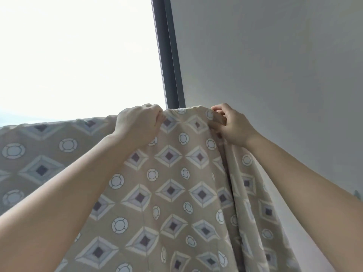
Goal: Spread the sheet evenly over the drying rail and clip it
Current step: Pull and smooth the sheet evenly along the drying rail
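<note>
Overhead, sheet [170,193] draped along top edge, frame centre (rail hidden beneath). Left hand [137,124] fisted on fold; right hand [229,126] pinching bunched end, nearer unspread folds lower right.

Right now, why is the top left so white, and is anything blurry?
Head view: daylight through the window is overexposed, washing out all detail; the sheet is soft on its left part, sharper between the left hand and right hand; the window frame leans from wide-angle distortion.
</note>
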